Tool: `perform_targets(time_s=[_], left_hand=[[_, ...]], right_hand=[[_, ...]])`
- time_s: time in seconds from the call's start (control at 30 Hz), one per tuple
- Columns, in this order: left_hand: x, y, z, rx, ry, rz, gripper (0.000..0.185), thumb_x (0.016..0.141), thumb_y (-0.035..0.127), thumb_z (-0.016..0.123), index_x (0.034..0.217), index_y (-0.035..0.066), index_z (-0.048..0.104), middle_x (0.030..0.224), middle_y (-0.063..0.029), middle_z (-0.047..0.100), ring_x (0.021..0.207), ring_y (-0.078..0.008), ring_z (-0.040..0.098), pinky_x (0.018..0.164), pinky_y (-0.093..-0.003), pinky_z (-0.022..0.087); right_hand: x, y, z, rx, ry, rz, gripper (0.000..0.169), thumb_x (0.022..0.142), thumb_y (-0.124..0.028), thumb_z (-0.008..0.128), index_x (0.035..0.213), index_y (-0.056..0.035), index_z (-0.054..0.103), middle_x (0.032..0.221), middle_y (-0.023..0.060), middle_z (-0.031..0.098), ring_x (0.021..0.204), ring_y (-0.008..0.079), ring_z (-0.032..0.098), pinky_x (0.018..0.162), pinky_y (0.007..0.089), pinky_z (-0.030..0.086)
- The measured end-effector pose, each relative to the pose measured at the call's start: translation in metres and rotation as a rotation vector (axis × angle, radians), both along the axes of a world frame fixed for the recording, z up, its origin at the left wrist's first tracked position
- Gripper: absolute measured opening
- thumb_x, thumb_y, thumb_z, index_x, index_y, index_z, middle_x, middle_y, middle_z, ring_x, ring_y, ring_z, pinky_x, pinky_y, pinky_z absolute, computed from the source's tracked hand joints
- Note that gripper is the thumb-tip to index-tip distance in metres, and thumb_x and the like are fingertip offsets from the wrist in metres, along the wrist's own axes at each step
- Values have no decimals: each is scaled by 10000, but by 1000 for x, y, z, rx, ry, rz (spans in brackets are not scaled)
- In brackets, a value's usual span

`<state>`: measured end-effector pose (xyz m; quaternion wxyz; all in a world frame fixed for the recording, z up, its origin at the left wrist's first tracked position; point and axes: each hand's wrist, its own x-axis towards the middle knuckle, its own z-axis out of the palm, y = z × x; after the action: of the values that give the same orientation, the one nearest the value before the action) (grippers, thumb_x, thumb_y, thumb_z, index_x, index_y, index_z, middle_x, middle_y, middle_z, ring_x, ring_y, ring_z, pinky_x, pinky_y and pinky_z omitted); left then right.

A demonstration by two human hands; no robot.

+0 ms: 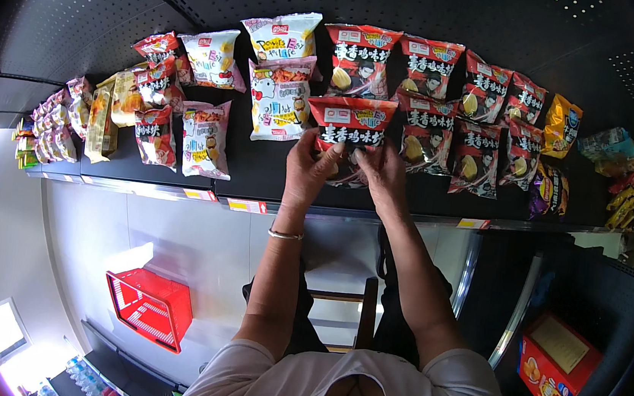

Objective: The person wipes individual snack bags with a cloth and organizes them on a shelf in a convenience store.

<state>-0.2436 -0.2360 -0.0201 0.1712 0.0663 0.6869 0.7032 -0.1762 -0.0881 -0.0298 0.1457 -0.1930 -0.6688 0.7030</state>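
Note:
Both hands grip one red-and-black snack bag (352, 120) at the front of a dark shelf (261, 187). My left hand (310, 166), with a bracelet on its wrist, holds the bag's left side, thumb across the front. On the opposite side, my right hand (381, 175) has its thumb on the front too. The fingers behind the bag are hidden. Directly behind it stands a matching red bag (360, 62). White-and-pink snack bags (279, 100) stand just left of my left hand, and another red-and-black bag (427, 131) is close to the right hand.
Further left are gold bags (102, 120) and small red bags (155, 135); an orange bag (562, 127) and a purple bag (548, 191) stand right. Price tags (246, 206) line the shelf edge. A red shopping basket (180, 311) is on the floor, a red carton (558, 364) lower right.

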Motion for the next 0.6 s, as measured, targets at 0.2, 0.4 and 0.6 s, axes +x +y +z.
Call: perform_targets(time_s=[0.2, 0.4, 0.6], left_hand=[[9, 15, 3, -449, 537, 99, 507, 855, 120, 724, 1311, 27, 524, 1112, -157, 652, 985, -307, 670, 850, -382, 546], [11, 19, -6, -457, 523, 67, 523, 859, 111, 694, 1341, 14, 516, 1094, -172, 640, 971, -333, 656, 826, -403, 535], [13, 17, -17, -547, 501, 61, 609, 850, 115, 707, 1398, 7, 466, 1149, -186, 614, 1000, -343, 639, 856, -418, 524]], right_hand=[[-16, 18, -15, 193, -16, -109, 493, 909, -244, 723, 1279, -18, 487, 1057, 136, 656, 936, 236, 650, 807, 373, 523], [-26, 11, -18, 385, 6, -162, 519, 935, -178, 686, 1362, -10, 444, 986, 113, 651, 856, 197, 610, 790, 330, 506], [-28, 10, -16, 411, -112, -114, 649, 931, -163, 665, 1440, 49, 322, 1127, 278, 626, 1043, 422, 641, 863, 440, 513]])
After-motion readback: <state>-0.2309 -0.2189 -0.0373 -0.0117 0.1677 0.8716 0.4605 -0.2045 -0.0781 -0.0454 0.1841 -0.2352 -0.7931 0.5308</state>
